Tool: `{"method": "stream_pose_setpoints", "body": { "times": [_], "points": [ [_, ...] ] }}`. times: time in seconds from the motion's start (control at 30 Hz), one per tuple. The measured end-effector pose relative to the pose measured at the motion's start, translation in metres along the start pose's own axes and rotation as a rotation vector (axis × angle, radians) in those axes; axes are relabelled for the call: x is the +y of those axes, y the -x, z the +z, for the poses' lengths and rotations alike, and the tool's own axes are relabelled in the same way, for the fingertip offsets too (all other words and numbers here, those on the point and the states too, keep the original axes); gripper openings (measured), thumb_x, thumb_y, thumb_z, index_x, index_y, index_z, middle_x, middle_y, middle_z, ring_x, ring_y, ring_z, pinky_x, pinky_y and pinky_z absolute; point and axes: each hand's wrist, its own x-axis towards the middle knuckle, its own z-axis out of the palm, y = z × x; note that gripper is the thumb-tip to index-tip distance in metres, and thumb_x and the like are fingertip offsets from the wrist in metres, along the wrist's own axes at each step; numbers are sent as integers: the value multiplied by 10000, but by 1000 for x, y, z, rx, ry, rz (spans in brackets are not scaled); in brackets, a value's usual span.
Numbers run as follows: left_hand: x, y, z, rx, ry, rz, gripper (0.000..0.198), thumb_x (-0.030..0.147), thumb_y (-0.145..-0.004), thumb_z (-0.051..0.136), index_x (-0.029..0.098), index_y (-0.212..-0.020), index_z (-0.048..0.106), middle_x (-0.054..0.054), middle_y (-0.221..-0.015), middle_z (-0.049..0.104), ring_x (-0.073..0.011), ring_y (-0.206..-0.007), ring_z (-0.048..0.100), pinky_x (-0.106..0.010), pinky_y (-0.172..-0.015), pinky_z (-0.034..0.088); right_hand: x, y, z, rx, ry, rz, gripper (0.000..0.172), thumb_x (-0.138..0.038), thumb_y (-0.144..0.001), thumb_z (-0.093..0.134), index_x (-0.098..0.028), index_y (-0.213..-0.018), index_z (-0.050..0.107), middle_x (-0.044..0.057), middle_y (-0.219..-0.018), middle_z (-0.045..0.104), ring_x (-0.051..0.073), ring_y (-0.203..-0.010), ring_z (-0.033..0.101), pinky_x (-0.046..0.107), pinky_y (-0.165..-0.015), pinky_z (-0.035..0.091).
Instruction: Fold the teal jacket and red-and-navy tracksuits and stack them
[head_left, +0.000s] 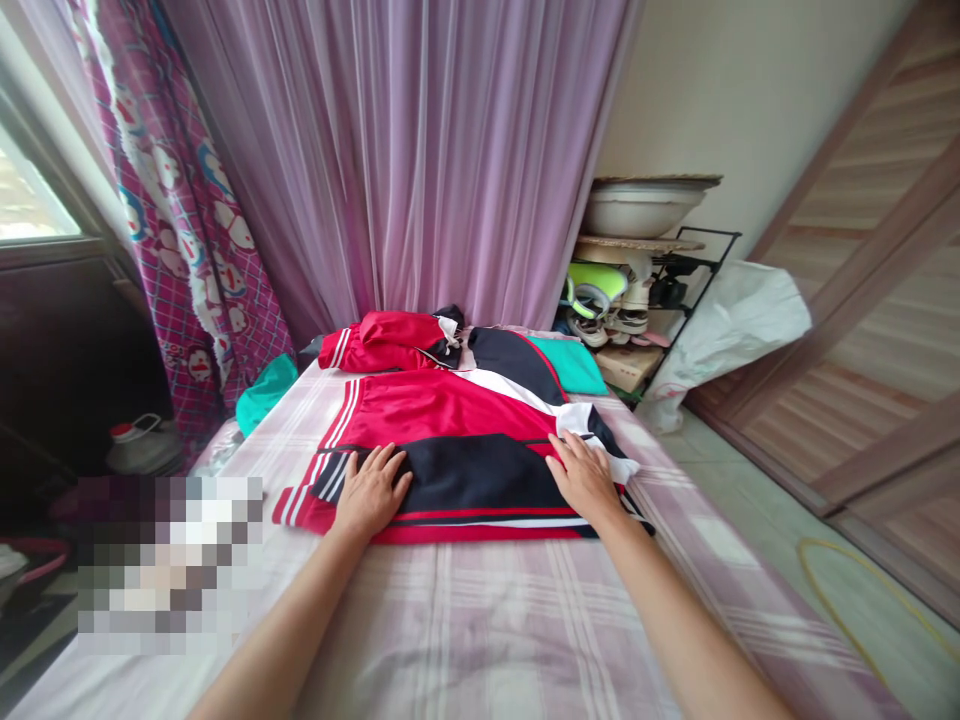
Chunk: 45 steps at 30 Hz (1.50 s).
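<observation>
**Both hands flat on a red track jacket on my bed**

Quick look at where things are right now. My left hand (373, 490) and right hand (585, 478) are well apart, both pressed flat with fingers spread, not gripping anything. Right under them is a folded red, black and white track jacket (450, 470), lying on a bed with a pale pink plaid sheet (480, 625). Each hand sits about where the red meets the black panel.

Just past my hands, a bunched red garment with white stripes (382, 342) touches the far edge of the jacket. A flat teal cloth (568, 365) lies beyond my right hand, and a crumpled teal cloth (264, 392) sits out past my left.

Straight ahead hangs a sheer lilac curtain (420, 150). Further right, past my right hand, a black metal rack (705, 262) holds a white basin (641, 208), with a white plastic sack (720, 340) beside it.
</observation>
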Motion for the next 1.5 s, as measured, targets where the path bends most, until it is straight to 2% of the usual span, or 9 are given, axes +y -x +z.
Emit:
{"method": "stream_pose_setpoints", "body": {
  "times": [0.27,0.4,0.53,0.8,1.07,1.27,1.37,1.47,1.5],
  "points": [
    [-1,-4,7,-38,-14,-24,438,455,-978,420,295,-1353,580,-75,-1472,547,-283,-1387,459,-601,-1184,213,10,58,19,83,-4,6,437,-333,-971,381,-236,-1294,659,114,-1381,618,248,-1300,522,459,-1098,327],
    [0,-2,4,-46,3,-26,433,452,-979,420,292,-1346,585,-72,-1475,544,-282,-1391,455,-598,-1183,214,12,60,19,148,-28,22,406,-274,-944,407,-225,-1216,705,107,-1303,673,252,-1213,591,433,-1041,382],
    [-1,1,4,20,32,-13,397,435,-986,409,282,-1267,645,-71,-1407,609,-268,-1347,509,-565,-1188,225,17,59,20,175,-92,-10,395,-246,-924,422,-196,-1170,726,95,-1231,713,239,-1117,648,392,-978,429],
    [-3,0,9,50,40,-20,376,423,-987,420,281,-1241,657,-68,-1376,635,-253,-1319,533,-529,-1189,227,25,58,28,238,-179,-34,362,-255,-909,447,-178,-1098,747,90,-1163,740,233,-1048,672,355,-909,448],
    [-2,0,6,62,92,-42,368,428,-985,415,271,-1189,678,-58,-1346,656,-253,-1287,559,-532,-1187,234,15,67,4,174,-1,262,382,-312,-950,446,-180,-1195,707,122,-1053,746,283,-954,643,377,-743,408],
    [-2,-3,2,47,79,-12,361,390,-983,406,263,-1190,673,-60,-1321,671,-241,-1257,583,-490,-1168,296,11,68,-3,127,9,280,348,-314,-950,470,-203,-1161,722,108,-1073,733,264,-962,620,364,-752,385],
    [-17,-5,-11,38,78,7,384,335,-965,409,224,-1244,647,-87,-1323,665,-231,-1232,599,-395,-1100,399,15,71,-7,147,-6,303,332,-312,-945,493,-208,-1157,727,107,-1129,714,258,-1012,603,357,-772,381],
    [-52,-2,-29,31,17,-70,429,309,-941,399,198,-1294,617,-108,-1332,655,-252,-1225,603,-365,-1050,435,24,75,-12,141,-30,370,301,-312,-943,508,-230,-1088,758,95,-1155,706,252,-1029,597,351,-772,379],
    [-67,1,-35,-21,-22,-127,438,344,-936,406,206,-1292,620,-108,-1291,679,-264,-1189,625,-362,-1007,460,28,76,-14,129,-40,394,291,-313,-941,513,-238,-1059,768,88,-1142,710,246,-1016,602,347,-770,380]
  ]
}}
